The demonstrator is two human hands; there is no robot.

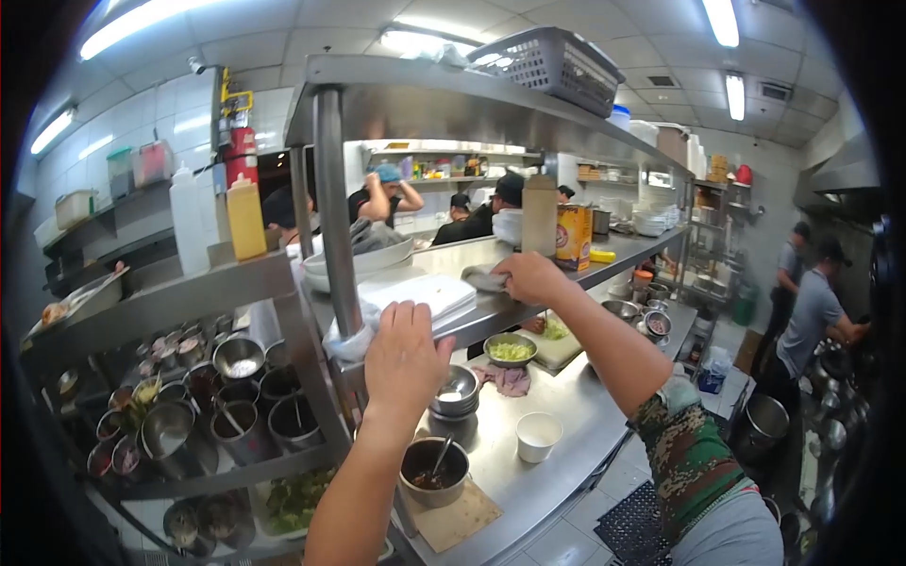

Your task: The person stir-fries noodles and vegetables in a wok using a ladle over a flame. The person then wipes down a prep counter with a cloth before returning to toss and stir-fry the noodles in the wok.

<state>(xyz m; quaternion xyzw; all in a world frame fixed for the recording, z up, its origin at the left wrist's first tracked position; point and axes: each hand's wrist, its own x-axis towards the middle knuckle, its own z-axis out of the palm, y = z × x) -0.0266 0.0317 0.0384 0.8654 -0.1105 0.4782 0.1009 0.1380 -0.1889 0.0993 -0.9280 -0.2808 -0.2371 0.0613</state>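
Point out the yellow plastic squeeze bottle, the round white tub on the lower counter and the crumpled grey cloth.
Yellow plastic squeeze bottle [247, 224]: head view, middle of its body.
Round white tub [539, 434]: head view, its open inside.
Crumpled grey cloth [482, 278]: head view, its exposed left part.

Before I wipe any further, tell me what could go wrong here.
The cloth in the right hand sits close to the white stack, so a sweep leftward might shove it. Crumbs pushed over the shelf's front edge could drop into the uncovered bowl of chopped greens below. The orange box stands near that hand and might get knocked.
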